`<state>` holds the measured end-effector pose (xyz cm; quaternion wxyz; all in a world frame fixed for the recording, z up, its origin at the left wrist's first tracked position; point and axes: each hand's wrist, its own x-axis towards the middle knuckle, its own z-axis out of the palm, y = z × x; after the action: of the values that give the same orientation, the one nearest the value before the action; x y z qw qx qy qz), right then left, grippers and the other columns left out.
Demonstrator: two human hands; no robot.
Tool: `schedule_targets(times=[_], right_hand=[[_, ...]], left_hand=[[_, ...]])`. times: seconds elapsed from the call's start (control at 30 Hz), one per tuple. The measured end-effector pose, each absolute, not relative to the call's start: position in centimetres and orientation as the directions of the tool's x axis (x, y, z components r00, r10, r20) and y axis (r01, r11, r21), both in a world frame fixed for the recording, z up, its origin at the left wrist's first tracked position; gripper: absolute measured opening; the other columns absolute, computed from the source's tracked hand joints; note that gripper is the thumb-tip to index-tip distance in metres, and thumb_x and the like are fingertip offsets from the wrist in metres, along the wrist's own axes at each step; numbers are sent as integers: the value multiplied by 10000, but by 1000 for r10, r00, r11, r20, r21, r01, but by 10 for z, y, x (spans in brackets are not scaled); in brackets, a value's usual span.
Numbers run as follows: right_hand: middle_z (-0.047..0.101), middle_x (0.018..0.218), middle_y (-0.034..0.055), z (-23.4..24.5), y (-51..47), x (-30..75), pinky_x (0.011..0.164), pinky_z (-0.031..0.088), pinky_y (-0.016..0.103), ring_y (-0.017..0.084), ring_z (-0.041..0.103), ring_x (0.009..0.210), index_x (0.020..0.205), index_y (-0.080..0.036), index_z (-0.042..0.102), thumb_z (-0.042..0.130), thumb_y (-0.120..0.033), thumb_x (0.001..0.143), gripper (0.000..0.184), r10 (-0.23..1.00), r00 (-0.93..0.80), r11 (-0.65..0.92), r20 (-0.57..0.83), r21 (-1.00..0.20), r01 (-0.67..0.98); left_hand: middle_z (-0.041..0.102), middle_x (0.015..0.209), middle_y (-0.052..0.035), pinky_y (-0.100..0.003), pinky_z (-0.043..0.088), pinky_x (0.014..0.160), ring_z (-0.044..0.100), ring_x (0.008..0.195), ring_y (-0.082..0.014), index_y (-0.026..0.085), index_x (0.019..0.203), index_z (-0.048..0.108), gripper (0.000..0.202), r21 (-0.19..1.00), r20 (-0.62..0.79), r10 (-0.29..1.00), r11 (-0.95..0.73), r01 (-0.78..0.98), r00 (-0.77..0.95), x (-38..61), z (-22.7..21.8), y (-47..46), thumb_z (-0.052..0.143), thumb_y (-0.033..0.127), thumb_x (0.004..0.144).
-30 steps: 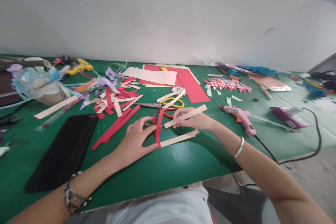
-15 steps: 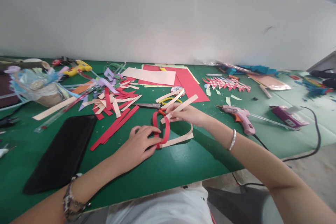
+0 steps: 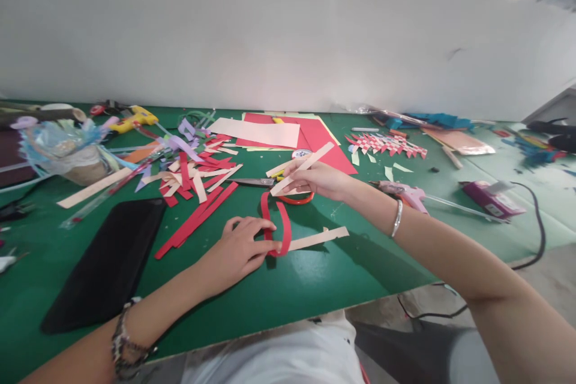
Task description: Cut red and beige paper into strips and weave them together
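Observation:
My left hand (image 3: 245, 245) rests on the table, its fingertips gripping the low bend of a red paper strip (image 3: 285, 228) whose two ends curve upward. From under that bend a cream paper strip (image 3: 319, 239) runs out to the right. My right hand (image 3: 317, 179) pinches another cream paper strip (image 3: 303, 168) between thumb and fingers, slanting above the table. Behind and below the right hand lie scissors (image 3: 254, 182) with orange and yellow handle parts, partly covered by the hand.
Loose red and cream strips (image 3: 198, 177) are heaped left of centre, beside a black phone-like slab (image 3: 105, 264). Red sheets (image 3: 335, 150) lie at the back. On the right are a woven red-and-white piece (image 3: 389, 145), a pink glue gun (image 3: 411, 195) and a purple box (image 3: 492, 199).
My right hand has lifted its cream strip slightly up and away from the red strip. The lower cream strip, curled up at its right end before, now lies flatter. The left hand stays put.

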<state>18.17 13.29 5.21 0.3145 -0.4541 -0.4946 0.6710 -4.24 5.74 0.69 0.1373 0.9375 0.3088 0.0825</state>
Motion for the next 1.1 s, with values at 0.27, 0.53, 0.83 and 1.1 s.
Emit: schedule_targets(times=[0.27,0.53,0.83,1.1], right_hand=[[557,613,-14,60,129,174,495,380,149,35,481,523,724,-133,564,493,-45,692,117,923,-313,-214,-226,-974,71],[597,663,-7,61,106,174,588,457,189,86,571,647,718,-167,573,541,-102,696,75,933,-348,-13,-95,-973,230],[633,791,30,53,77,171,745,487,271,140,610,800,719,-159,614,531,-119,713,92,876,-480,142,37,-972,185],[651,892,33,63,88,171,793,489,262,131,624,871,815,-164,605,513,-136,736,124,936,-350,-2,-25,-998,66]], left_hand=[[512,1132,-6,-378,276,885,462,990,-183,402,1124,560,381,353,97,627,-748,562,773,-41,6,57,378,190,864],[539,1143,-6,-375,283,906,467,1041,-191,300,1084,551,278,424,60,682,-678,600,729,-37,11,56,417,243,847],[549,1145,-36,-379,318,914,474,1072,-212,224,1045,473,240,479,30,728,-612,629,685,-37,9,58,435,264,811],[556,1075,-42,-374,342,900,487,1013,-210,210,1096,450,285,492,26,735,-600,632,678,-36,11,56,439,264,816]])
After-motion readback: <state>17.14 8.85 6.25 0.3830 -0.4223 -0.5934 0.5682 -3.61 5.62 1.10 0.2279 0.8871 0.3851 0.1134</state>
